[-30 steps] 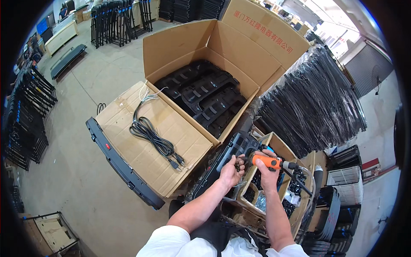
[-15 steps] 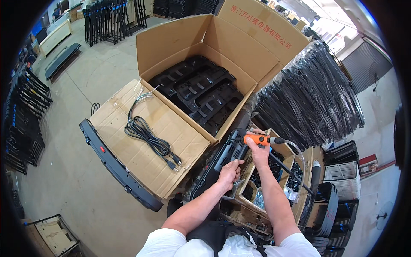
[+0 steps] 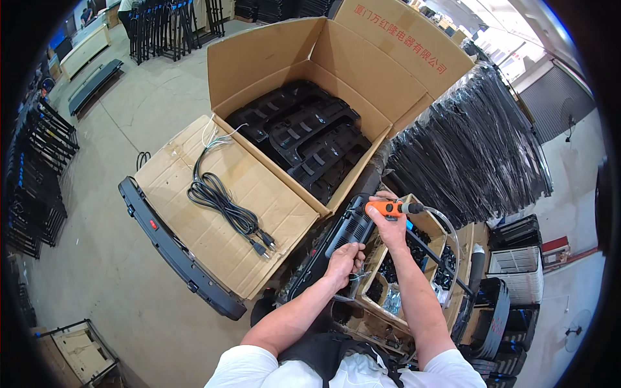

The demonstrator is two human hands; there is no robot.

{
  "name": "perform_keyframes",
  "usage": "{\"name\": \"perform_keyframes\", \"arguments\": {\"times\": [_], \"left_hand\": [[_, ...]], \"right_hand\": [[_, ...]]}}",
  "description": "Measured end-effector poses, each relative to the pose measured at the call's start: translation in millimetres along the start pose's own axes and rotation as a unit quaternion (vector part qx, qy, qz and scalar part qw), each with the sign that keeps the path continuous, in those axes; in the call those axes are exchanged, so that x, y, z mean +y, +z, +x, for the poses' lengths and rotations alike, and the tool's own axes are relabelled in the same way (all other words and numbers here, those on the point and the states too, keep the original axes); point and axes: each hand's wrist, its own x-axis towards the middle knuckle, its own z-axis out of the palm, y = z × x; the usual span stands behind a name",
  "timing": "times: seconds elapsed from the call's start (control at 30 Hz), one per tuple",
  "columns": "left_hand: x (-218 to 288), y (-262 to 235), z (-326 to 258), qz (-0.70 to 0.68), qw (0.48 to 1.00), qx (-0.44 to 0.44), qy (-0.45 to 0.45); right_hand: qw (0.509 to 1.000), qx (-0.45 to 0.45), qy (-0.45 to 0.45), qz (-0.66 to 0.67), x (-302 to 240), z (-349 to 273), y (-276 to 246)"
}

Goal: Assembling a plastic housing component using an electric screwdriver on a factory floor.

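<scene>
An orange air screwdriver (image 3: pixel 385 208) with a clear hose at its back end is gripped in my right hand (image 3: pixel 390 226). Its front end is at the upper part of a long black plastic housing (image 3: pixel 345 238) with rows of vent slots. Against the right edge of that housing rests my left hand (image 3: pixel 345 262), fingers curled and pinched together. What those fingers hold, if anything, is too small to make out. Thin wires (image 3: pixel 356 277) show just below them. The screwdriver's tip is hidden.
A divided wooden box (image 3: pixel 372 288) of small parts stands right of the housing. To the left, a cardboard box (image 3: pixel 259 61) holds black plastic covers (image 3: pixel 310 132); coiled black power cords (image 3: pixel 223 205) lie on cardboard beside it. Wrapped black strips (image 3: pixel 472 149) are stacked behind.
My hands stay at nearly the same place on the housing, the screwdriver turned only slightly. The view has shifted a little, and part of a person now shows at the far upper left.
</scene>
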Motion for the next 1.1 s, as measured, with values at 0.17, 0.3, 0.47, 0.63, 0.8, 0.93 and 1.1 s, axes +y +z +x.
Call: {"name": "perform_keyframes", "arguments": {"times": [0.17,0.3,0.47,0.63,0.8,0.93,1.1], "left_hand": [[4.1,6.9,-5.4,-0.079,0.996,0.042,-0.021],[0.1,5.7,-0.3,-0.038,0.999,0.009,0.013],[-2.5,-1.0,-0.3,-0.025,0.999,-0.022,0.005],[-2.0,-1.5,-2.4,-0.081,0.997,-0.003,0.005],[6.7,-5.8,-5.2,-0.107,0.994,-0.005,0.010],[11.1,-8.0,-5.1,-0.130,0.991,-0.006,0.015],[20.4,-14.3,-7.7,-0.160,0.987,0.013,0.021]], "right_hand": [[0.999,-0.024,0.003,-0.045,2.0,9.7,-2.0],[0.997,-0.046,0.033,-0.060,-5.2,24.7,0.8],[0.991,-0.063,0.046,-0.107,-10.7,36.0,4.7],[0.992,-0.063,0.047,-0.104,-5.0,36.6,5.1],[0.986,-0.071,0.050,-0.142,4.1,39.7,0.0],[0.990,-0.056,0.097,-0.086,-4.6,37.0,2.3],[0.999,-0.014,0.033,0.032,-28.0,-5.8,-8.6]]}}
